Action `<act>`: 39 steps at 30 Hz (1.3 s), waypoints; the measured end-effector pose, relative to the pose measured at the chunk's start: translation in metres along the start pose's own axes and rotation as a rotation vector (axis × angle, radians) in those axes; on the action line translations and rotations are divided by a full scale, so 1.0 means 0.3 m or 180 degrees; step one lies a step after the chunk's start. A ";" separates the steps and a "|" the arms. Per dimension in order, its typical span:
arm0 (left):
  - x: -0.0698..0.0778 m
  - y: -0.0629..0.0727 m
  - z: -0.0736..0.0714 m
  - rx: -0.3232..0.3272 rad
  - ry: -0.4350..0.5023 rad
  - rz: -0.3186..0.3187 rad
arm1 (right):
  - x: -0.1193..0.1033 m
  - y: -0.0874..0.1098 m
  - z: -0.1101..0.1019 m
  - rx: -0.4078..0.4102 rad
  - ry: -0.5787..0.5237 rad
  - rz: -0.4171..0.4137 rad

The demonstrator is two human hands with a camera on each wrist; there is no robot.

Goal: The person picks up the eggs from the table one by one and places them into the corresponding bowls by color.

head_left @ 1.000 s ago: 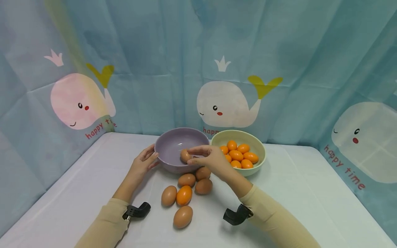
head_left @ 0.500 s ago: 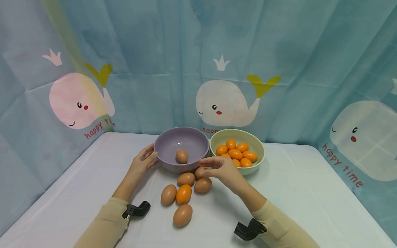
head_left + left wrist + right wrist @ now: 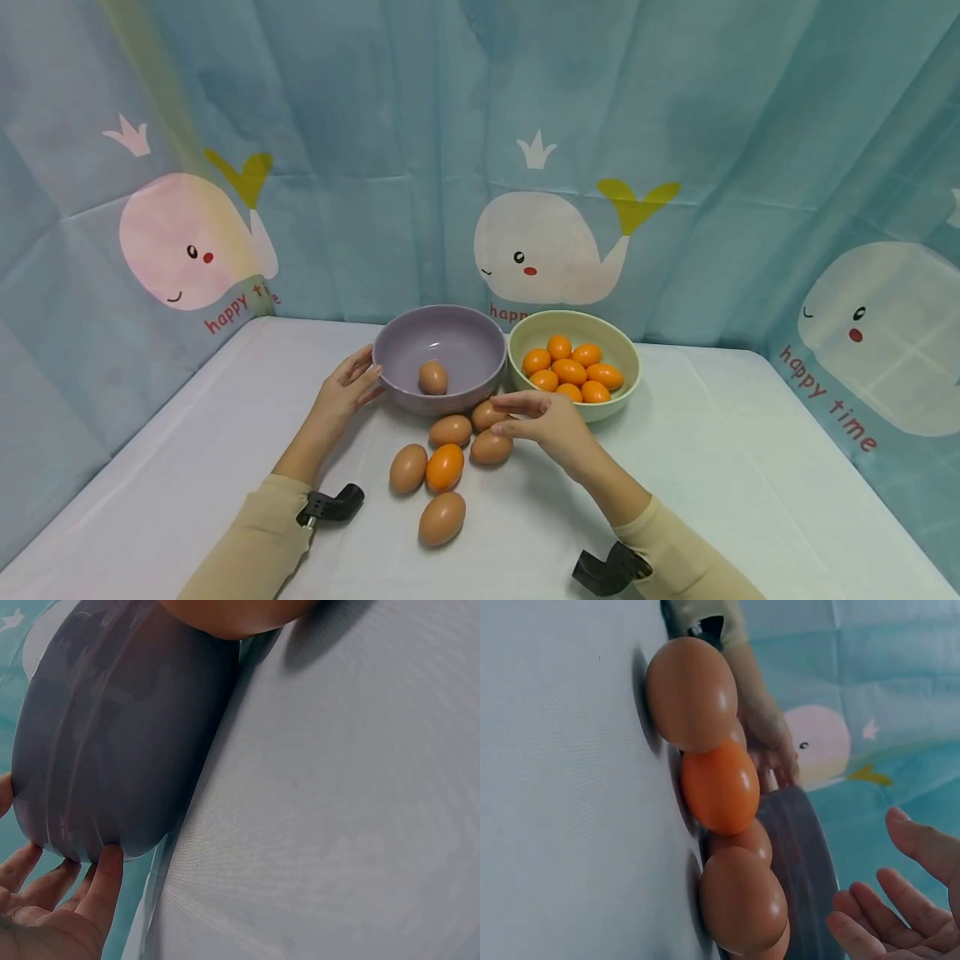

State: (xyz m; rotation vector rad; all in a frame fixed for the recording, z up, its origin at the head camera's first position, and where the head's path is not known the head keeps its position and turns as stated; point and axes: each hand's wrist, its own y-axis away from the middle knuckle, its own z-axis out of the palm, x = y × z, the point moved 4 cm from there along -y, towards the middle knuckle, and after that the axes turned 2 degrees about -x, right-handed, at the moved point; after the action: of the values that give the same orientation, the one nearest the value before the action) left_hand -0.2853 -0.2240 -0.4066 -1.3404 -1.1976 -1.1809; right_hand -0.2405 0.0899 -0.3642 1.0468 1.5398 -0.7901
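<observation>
Just left of the right hand (image 3: pixel 553 426), in the head view, a brown egg (image 3: pixel 491 449) is laid with its long axis sideways; the left hand (image 3: pixel 342 389) is farther off. In the left wrist view, the purple bowl (image 3: pixel 124 742) is touched by that hand's extended fingers. In the right wrist view, the right hand is spread, nothing grasped.

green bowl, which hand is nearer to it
The right. The right hand is just in front of the green bowl; the left hand is farther off, touching the left side of the purple bowl.
</observation>
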 end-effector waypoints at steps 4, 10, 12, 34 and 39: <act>0.001 -0.003 0.002 -0.0003 0.0007 0.0002 | 0.011 0.000 -0.001 -0.0024 -0.0045 0.0031; 0.004 -0.011 0.006 -0.0019 0.0046 0.0018 | 0.033 -0.005 -0.002 -0.0041 -0.0006 0.0050; 0.005 -0.012 0.006 -0.0011 0.0055 0.0024 | 0.040 -0.008 0.000 -0.0041 0.0024 0.0061; 0.010 0.000 -0.001 0.0009 -0.0053 -0.0002 | 0.096 -0.022 0.005 0.0031 0.0464 0.0074; 0.006 0.003 -0.001 0.0011 -0.0030 0.0018 | 0.106 -0.020 0.017 0.0019 0.0621 0.0080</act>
State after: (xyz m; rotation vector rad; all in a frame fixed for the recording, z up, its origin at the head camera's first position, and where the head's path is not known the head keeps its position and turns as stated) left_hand -0.2843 -0.2242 -0.4047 -1.3472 -1.2014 -1.1693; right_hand -0.2457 0.0898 -0.3966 1.1734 1.6857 -0.6915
